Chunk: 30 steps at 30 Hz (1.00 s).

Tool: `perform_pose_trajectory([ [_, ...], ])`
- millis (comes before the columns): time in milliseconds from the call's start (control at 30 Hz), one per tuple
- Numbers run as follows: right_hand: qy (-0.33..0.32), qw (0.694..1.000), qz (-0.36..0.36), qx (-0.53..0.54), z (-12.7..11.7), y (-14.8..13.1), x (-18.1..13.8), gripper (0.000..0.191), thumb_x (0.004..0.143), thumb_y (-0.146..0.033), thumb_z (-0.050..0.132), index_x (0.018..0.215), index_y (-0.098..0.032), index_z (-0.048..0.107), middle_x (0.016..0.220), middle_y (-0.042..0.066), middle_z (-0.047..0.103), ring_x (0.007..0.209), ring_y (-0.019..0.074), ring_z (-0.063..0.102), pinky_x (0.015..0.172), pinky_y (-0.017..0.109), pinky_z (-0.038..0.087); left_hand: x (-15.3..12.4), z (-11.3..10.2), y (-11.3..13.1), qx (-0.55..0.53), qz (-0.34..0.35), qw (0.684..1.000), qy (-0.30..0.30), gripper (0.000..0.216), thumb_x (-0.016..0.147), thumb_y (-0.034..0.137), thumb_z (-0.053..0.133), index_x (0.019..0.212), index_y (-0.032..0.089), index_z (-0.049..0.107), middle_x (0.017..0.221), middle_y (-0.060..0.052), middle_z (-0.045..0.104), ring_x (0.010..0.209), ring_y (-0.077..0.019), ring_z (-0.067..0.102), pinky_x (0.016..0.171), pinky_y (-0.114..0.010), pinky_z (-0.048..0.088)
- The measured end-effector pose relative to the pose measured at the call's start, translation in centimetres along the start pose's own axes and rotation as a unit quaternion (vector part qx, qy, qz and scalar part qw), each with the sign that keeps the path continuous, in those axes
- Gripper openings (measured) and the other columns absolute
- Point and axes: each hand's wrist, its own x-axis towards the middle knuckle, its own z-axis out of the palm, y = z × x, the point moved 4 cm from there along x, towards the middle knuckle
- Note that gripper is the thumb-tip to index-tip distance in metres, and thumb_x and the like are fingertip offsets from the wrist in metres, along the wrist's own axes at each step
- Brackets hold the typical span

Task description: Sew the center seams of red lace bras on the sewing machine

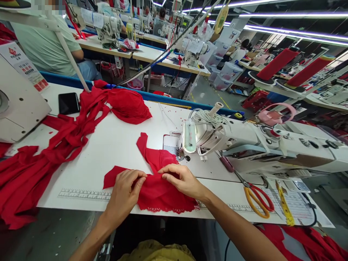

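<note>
A piece of red fabric (168, 194) with a lace-like lower edge lies at the table's front. My left hand (125, 188) pinches its upper edge on the left, thumb against fingers. On the right, my right hand (185, 179) pinches the same edge a short way along. Part of the red cloth reaches back to the needle area of the sewing machine (190, 136); whether it lies under the presser foot I cannot tell. A narrow red strip sticks out behind, and another red end shows left of my left hand.
Scissors (257, 199) with orange and red handles lie right of my hands, near a yellow tape measure (285, 206). A heap of red fabric (62, 141) covers the left side, with a black phone (69, 103) beside it. Across the aisle sits a person in pale green (46, 45).
</note>
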Motion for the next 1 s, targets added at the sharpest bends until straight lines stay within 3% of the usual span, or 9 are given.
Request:
perform_pose_trajectory([
  [167,0.017,1.000,-0.018,-0.013,-0.3,-0.2,-0.1,0.016,0.095,-0.016,0.058,0.105,-0.021,0.070,0.097,0.001,0.076,0.088,0.0146,0.069,0.078,0.027,0.054,0.2,-0.3,0.1,0.006,0.011,1.000,0.003,0.009,0.097,0.031,0.056,0.097,0.024,0.063,0.089,0.001,0.072,0.082,-0.0185,0.066,0.072,-0.033,0.048],
  [267,0.049,0.990,-0.081,-0.106,-0.3,-1.2,-0.4,0.014,0.097,-0.018,0.056,0.105,-0.021,0.067,0.090,0.002,0.075,0.081,0.0151,0.066,0.081,0.032,0.050,-0.1,-0.2,0.8,0.061,0.066,0.995,0.043,0.004,0.094,0.024,0.061,0.090,0.022,0.062,0.083,0.001,0.070,0.079,-0.0190,0.065,0.082,-0.037,0.046],
  [400,0.106,0.941,-0.175,-0.269,0.0,-2.8,-1.3,0.018,0.095,-0.007,0.051,0.094,-0.021,0.064,0.083,0.000,0.072,0.073,0.0135,0.061,0.087,0.037,0.042,-1.1,-0.8,2.3,0.149,0.196,0.958,0.145,0.013,0.088,0.005,0.063,0.090,0.018,0.063,0.076,-0.001,0.069,0.078,-0.0187,0.065,0.102,-0.052,0.039],
  [567,0.185,0.886,-0.259,-0.337,0.2,-3.0,-2.7,0.020,0.089,-0.004,0.058,0.091,-0.023,0.062,0.087,-0.001,0.072,0.075,0.0125,0.063,0.092,0.040,0.041,-2.5,-1.3,3.5,0.195,0.309,0.908,0.208,0.018,0.083,0.001,0.067,0.077,0.019,0.066,0.068,0.001,0.069,0.072,-0.0147,0.067,0.112,-0.058,0.031],
  [733,0.200,0.872,-0.294,-0.337,0.5,-2.2,-3.7,0.023,0.085,-0.003,0.065,0.094,-0.024,0.064,0.088,0.000,0.071,0.079,0.0142,0.064,0.095,0.043,0.040,-3.1,-1.4,3.6,0.198,0.327,0.893,0.237,0.026,0.082,0.000,0.066,0.068,0.022,0.065,0.063,0.006,0.068,0.067,-0.0113,0.067,0.116,-0.058,0.029],
  [1000,0.186,0.870,-0.309,-0.336,0.4,-3.2,-3.2,0.021,0.084,-0.004,0.066,0.097,-0.020,0.067,0.086,0.002,0.070,0.079,0.0162,0.064,0.094,0.043,0.041,-3.0,-1.4,4.0,0.186,0.321,0.899,0.232,0.025,0.084,0.001,0.063,0.073,0.024,0.067,0.065,0.006,0.068,0.069,-0.0115,0.066,0.114,-0.058,0.030],
])
